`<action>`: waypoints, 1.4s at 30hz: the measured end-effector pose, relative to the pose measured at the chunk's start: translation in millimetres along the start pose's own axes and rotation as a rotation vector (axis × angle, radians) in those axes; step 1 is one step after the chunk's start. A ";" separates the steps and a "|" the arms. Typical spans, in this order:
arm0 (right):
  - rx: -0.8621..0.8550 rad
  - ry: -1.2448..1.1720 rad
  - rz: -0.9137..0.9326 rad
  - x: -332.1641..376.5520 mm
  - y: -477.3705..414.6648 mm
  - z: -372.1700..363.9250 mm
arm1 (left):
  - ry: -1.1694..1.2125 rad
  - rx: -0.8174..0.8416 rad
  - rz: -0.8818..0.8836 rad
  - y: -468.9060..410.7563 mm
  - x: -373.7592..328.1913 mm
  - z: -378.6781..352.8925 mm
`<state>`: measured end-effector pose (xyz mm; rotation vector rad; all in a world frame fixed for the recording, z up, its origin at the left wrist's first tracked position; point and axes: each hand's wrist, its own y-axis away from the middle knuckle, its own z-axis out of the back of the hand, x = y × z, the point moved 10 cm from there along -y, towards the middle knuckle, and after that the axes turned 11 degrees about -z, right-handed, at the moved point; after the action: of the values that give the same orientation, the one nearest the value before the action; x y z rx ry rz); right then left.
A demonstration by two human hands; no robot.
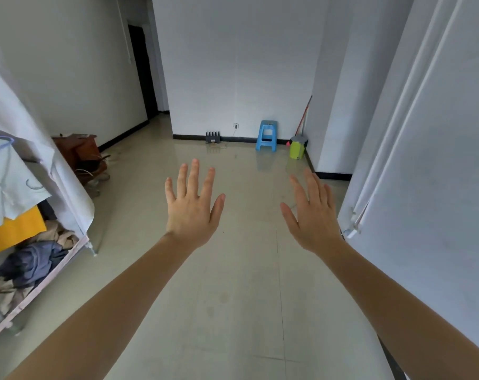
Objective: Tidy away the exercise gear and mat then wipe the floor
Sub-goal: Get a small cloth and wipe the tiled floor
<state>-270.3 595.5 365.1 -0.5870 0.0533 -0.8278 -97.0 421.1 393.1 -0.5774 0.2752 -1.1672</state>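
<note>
Both my arms stretch out in front of me over the pale tiled floor (241, 297). My left hand (194, 207) has its fingers spread straight, back of the hand up, and holds nothing. My right hand (312, 215) is likewise flat with straight fingers and empty. A green mop bucket (298, 148) stands in the far right corner, with a red-handled mop (304, 116) leaning on the wall behind it. No mat or exercise gear shows in this view.
A fabric wardrobe (40, 204) stuffed with clothes stands on the left, a brown piece of furniture (80, 152) beyond it. A blue plastic stool (267, 135) and a dark rack (213, 137) sit by the far wall. A white door (430, 187) is close on my right.
</note>
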 end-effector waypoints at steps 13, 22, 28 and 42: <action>0.059 -0.004 -0.154 -99.6 -311.7 -250.1 | -0.023 0.157 -0.120 -316.3 51.2 -291.4; 0.077 -0.063 -0.156 -90.1 -578.4 -370.4 | -0.044 0.050 -0.076 -541.1 167.3 -391.3; 0.050 -0.029 -0.065 -63.7 -733.9 -483.3 | 0.005 0.012 0.020 -654.0 264.9 -509.5; 0.038 0.024 -0.116 -136.1 -1068.3 -672.8 | 0.063 0.056 -0.177 -1010.6 347.7 -777.2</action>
<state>-1267.8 -189.0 321.4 -0.5485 0.0256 -0.9463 -1137.7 -392.0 349.3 -0.5244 0.2477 -1.3617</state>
